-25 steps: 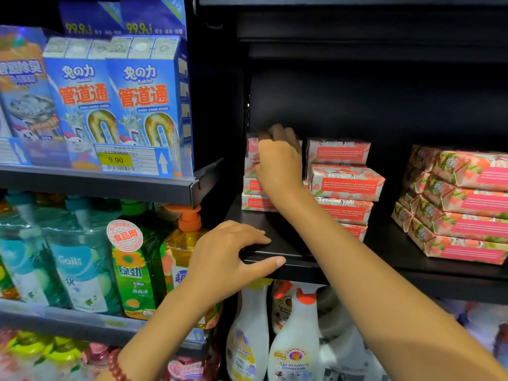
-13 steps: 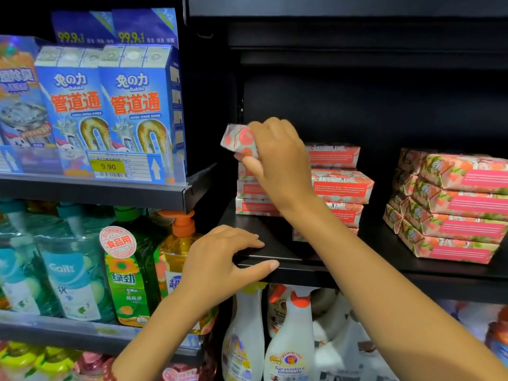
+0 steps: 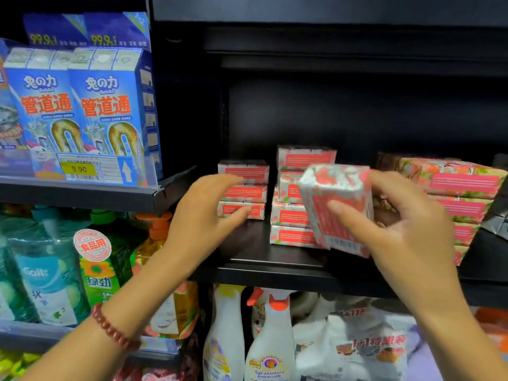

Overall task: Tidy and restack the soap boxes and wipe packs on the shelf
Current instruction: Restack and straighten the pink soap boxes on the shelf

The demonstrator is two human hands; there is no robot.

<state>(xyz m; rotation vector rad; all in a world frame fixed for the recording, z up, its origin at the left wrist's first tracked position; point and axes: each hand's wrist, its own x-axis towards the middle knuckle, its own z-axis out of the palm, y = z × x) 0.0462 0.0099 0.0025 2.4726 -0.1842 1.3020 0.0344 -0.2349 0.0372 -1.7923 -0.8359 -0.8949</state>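
Note:
My right hand [image 3: 404, 224] grips a pink-and-white flowered soap box [image 3: 336, 204], tilted, in the air in front of the shelf. Behind it stands a taller stack of the same boxes [image 3: 291, 193]. To its left is a stack of three boxes [image 3: 243, 188]. My left hand [image 3: 206, 213] reaches to that left stack, its fingers lying straight against the front of the lower boxes. Further right, wider flowered packs [image 3: 461, 193] lie piled on the same black shelf [image 3: 275, 259].
Blue drain-cleaner boxes [image 3: 77, 105] stand on the upper left shelf behind a 9.90 price tag [image 3: 79, 169]. Below them are detergent bottles [image 3: 96, 259]. White spray bottles [image 3: 269, 342] and bagged goods sit under the black shelf. A dark shelf board overhangs the soap.
My right hand lifted a box off the left stack and carried it right and toward me. My left hand left the shelf edge and rose to the left stack.

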